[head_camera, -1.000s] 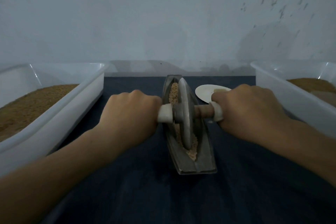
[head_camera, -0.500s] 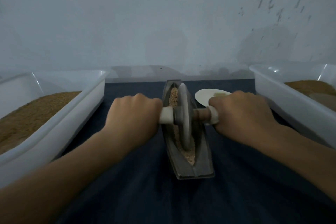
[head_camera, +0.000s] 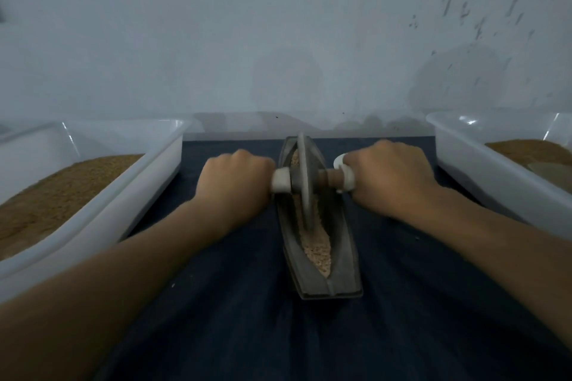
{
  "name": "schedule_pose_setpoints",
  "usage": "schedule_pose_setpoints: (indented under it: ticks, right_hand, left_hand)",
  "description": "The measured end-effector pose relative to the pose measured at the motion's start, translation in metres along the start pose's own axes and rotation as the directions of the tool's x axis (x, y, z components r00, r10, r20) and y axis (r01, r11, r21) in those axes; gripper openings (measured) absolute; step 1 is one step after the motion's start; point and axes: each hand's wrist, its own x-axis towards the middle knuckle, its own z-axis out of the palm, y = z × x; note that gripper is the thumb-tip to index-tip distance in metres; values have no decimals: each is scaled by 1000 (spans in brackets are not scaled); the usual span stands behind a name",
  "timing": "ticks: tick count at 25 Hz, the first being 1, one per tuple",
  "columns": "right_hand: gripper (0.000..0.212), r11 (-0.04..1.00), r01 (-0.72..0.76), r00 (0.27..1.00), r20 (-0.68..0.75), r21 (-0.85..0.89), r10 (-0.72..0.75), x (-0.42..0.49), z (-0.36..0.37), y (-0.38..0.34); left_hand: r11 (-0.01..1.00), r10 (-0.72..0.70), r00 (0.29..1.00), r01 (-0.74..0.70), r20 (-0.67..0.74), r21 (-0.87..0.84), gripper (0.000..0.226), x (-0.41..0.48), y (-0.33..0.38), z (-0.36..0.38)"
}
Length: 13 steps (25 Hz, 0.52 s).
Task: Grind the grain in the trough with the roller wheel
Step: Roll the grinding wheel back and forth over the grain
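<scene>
A person's left hand (head_camera: 238, 182) and right hand (head_camera: 390, 176) grip the two ends of the axle through a metal roller wheel (head_camera: 305, 182). The fingers (head_camera: 247, 161) of both are curled tight around the handle behind its white collars. The wheel stands upright in the far half of a narrow, boat-shaped trough (head_camera: 343, 257), which lies lengthwise at the middle of the cloth-covered desk (head_camera: 278, 334), its far tip near the desk's back edge.

Pale grain (head_camera: 315, 244) fills the groove on both sides of the wheel. The exposed stretch toward the near end looks coarse and pebbly rather than powdery, which suggests the grinding is under way but far from finished, with many more passes along the whole groove needed. A white tub (head_camera: 148, 170) at the desk's left edge and another tub (head_camera: 483, 173) at the right edge each hold brown granular material. Whether either is ground or raw cannot be told.
</scene>
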Motion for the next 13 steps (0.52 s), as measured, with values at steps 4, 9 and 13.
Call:
schedule_pose_setpoints:
  ticks: [4, 9, 13]
  right_hand:
    - [32, 998, 65, 976, -208, -27, -69, -27, -10, 3]
    - [32, 979, -136, 987, 105, 149, 121, 34, 18, -4]
    - [23, 985, -131, 989, 84, 111, 122, 15, 17, 0]
  left_hand:
    - [995, 96, 990, -96, -105, 1, 49, -25, -3, -14]
    - [995, -64, 994, 56, 92, 88, 7, 39, 5, 6]
    - [995, 16, 992, -28, 129, 92, 11, 37, 3, -5]
